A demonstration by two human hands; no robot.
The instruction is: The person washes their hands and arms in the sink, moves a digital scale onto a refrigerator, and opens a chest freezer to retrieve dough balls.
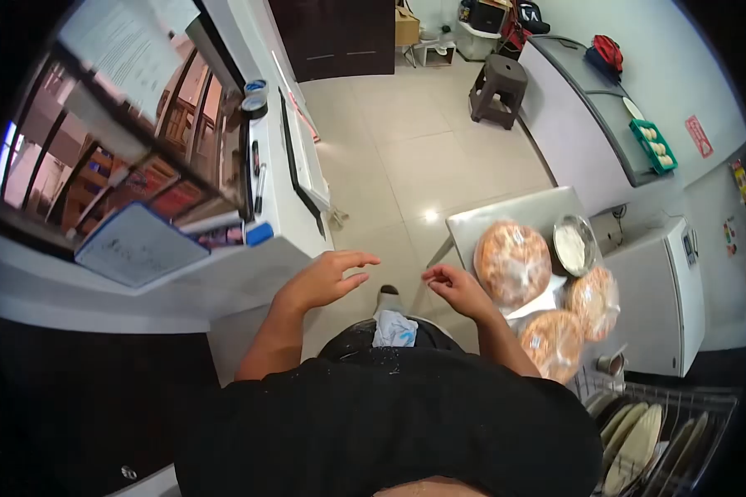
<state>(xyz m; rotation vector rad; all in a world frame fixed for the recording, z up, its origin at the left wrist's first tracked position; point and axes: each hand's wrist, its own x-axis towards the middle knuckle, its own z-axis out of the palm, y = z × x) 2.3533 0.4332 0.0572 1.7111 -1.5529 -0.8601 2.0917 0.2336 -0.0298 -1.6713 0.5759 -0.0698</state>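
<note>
My left hand [333, 279] is held in the air in front of my body, its fingers apart and nothing in it. Opposite it, my right hand [457, 290] hovers with loosely bent fingers, also holding nothing. The right one is nearest the metal table [464, 225]. On that table lies a large round clear-plastic pack [512, 263] of orange-brown food, whose kind I cannot make out. Two similar packs, one to the right [593, 304] and one nearer me [550, 346], lie beside it. A metal bowl [572, 246] holds a white powdery substance.
At lower right, a wire rack [680, 389] holds several plates. A white counter [278, 240] with tape rolls [254, 105] runs along the left. Further off are a dark stool [497, 89], a chest freezer [568, 116] and a green egg tray [653, 147]. Tiled floor [406, 166] lies ahead.
</note>
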